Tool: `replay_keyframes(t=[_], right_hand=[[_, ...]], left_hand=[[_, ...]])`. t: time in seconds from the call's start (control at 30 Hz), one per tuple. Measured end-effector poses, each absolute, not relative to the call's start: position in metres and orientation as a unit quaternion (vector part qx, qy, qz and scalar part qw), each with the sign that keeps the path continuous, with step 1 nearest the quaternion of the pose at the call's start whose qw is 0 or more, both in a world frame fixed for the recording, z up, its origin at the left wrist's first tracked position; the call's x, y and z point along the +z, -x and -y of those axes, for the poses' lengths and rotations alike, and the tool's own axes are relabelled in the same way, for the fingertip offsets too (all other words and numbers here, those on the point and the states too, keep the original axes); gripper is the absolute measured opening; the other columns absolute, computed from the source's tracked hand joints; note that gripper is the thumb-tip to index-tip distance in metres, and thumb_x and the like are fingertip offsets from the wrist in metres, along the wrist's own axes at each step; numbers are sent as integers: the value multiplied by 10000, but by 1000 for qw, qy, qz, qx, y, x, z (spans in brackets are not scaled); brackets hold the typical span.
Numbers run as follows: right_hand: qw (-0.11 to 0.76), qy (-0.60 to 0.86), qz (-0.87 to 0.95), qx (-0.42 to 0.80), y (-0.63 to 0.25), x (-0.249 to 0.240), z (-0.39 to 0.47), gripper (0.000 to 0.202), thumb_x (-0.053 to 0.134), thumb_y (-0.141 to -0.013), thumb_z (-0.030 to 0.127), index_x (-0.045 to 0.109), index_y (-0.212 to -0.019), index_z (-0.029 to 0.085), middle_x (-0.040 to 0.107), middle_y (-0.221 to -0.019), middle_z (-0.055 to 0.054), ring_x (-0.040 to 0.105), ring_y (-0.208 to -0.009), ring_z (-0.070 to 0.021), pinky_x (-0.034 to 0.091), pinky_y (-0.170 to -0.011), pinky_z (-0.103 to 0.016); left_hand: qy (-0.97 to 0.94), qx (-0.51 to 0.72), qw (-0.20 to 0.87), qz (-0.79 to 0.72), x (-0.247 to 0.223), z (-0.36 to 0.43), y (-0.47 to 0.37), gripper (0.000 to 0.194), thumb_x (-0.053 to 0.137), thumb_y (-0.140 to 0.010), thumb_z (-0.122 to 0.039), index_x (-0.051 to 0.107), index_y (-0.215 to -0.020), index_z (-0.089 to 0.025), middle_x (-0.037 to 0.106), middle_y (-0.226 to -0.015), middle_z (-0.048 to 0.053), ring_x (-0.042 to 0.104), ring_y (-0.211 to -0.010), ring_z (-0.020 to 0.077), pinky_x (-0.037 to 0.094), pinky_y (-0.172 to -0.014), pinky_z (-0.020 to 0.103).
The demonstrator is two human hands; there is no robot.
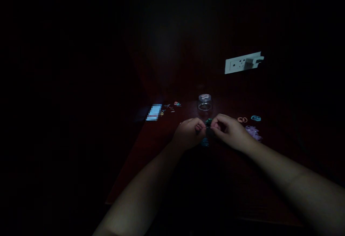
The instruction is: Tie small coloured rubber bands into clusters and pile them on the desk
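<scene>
My left hand [189,133] and my right hand [230,131] meet over the dark red table, thumbs and fingertips pinched. A thin pale strand [208,127] runs between the two pinches; it is too small and dim to tell its kind. Just beyond the fingertips lie green pieces [208,120], partly hidden by my hands. Below the gap sits a small group of blue-teal pieces [205,142]. Right of my right hand are a pile of lilac pieces [253,132], orange rings [242,119] and light-blue rings [256,118].
A clear lidded jar [205,103] stands behind my hands. Small coloured bits [176,103] are scattered left of it, near a lit phone [154,112] with a blurred screen. A white socket panel [237,64] with a plug is at the back right. Surroundings are very dark.
</scene>
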State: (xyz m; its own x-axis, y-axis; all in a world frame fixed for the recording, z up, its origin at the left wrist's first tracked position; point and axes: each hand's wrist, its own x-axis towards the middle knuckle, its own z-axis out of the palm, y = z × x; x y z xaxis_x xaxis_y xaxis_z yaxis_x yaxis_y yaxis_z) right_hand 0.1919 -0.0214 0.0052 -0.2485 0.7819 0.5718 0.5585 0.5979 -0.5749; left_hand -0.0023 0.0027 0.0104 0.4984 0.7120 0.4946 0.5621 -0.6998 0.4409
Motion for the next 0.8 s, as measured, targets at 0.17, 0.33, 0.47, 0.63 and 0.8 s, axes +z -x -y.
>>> replay_keyframes(t=[0.17,0.33,0.47,0.63,0.8], right_hand=[[436,428,780,137,-192,5,22,75,576,-828,178,560,-758,201,537,-722,-9,512,-652,-153,410,-585,-273],[433,425,783,139,-191,4,21,76,565,-830,168,556,-762,201,530,-732,-8,506,-649,-150,408,-580,-272],[427,425,787,134,-191,4,21,77,558,-831,160,558,-767,204,532,-736,-10,511,-661,-156,413,-590,-281],[430,424,785,140,-191,4,21,77,561,-822,148,557,-771,206,537,-741,-12,511,-660,-156,415,-588,-282],[433,423,785,134,-193,4,22,85,556,-820,143,552,-762,205,534,-735,-11,511,-660,-155,416,-593,-281]], left_hand=[[-859,343,114,-364,11,-2,3,52,589,-829,-236,619,-820,-195,661,-777,-8,610,-726,120,472,-674,243],[-854,347,117,-370,11,-2,3,46,594,-823,-236,615,-823,-196,659,-776,-7,613,-727,123,476,-680,246],[-854,346,119,-370,11,-2,3,47,603,-817,-243,615,-820,-197,657,-771,-12,613,-724,123,476,-677,249],[-853,348,123,-368,11,-1,3,58,596,-828,-250,617,-821,-196,658,-775,-12,611,-723,122,476,-671,247],[-854,343,134,-367,11,-4,5,50,601,-821,-229,624,-834,-187,662,-788,-4,604,-720,118,479,-670,237]])
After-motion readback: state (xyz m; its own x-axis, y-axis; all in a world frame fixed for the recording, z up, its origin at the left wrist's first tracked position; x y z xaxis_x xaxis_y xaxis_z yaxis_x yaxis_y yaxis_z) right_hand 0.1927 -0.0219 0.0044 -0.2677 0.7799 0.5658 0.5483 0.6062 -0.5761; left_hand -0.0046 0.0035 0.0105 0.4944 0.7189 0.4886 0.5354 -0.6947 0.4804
